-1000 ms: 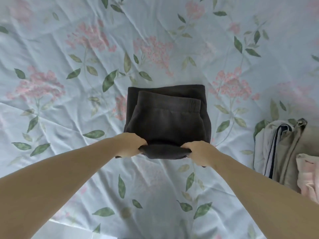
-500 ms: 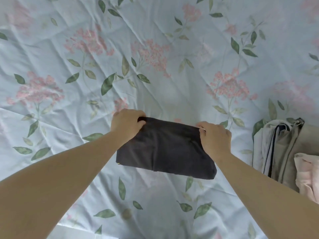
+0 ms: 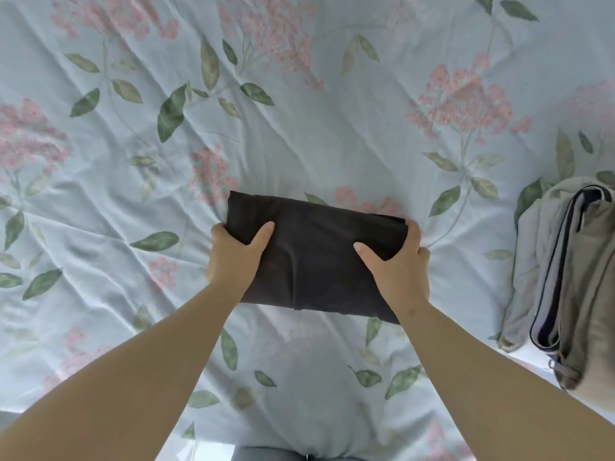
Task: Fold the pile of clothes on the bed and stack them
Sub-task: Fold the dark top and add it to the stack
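Note:
A dark brown garment, folded into a compact rectangle, lies on the floral bedsheet in the middle of the view. My left hand grips its left end, thumb on top and fingers wrapped round the edge. My right hand grips the right end the same way, thumb lying across the top. A stack of folded clothes in beige, white and navy sits at the right edge of the bed.
The pale blue sheet with pink flowers and green leaves spreads wrinkled on all sides. The near edge of the bed runs along the bottom of the view.
The garment's near half was folded up and over, making a narrower rectangle. Both hands shifted from its far corners to holding its two ends.

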Demonstrator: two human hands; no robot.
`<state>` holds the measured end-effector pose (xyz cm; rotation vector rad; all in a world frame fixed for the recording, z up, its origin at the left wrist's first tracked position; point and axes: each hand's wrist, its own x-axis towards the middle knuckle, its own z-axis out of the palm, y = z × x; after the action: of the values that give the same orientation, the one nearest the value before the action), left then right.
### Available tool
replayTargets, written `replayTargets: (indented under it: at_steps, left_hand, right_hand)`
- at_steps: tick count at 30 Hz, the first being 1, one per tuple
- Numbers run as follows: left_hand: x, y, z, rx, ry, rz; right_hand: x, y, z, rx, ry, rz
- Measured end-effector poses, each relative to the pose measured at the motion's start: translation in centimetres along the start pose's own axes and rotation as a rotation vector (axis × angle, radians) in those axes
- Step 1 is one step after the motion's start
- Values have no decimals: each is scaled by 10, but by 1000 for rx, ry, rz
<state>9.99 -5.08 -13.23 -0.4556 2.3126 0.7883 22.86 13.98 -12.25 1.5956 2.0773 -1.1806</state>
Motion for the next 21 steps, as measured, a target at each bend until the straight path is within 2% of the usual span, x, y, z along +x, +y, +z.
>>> replayTargets:
  at_steps: [3,7,14,21]
  left_hand:
    - [-2,2,-13,-37,-71,22]
    - [-25,7,-35,-19,-88,91]
    - [-127,57,-49,-61,-164,288]
    - [-229,114,10,-112,-230,459]
  right_hand:
    - [-6,4,-13,102,-39,8]
    - [-39,14,-34,209,-41,39]
    - [-116,36,-128,337,155,-51]
    - [-142,103,-239,421,367,-97]
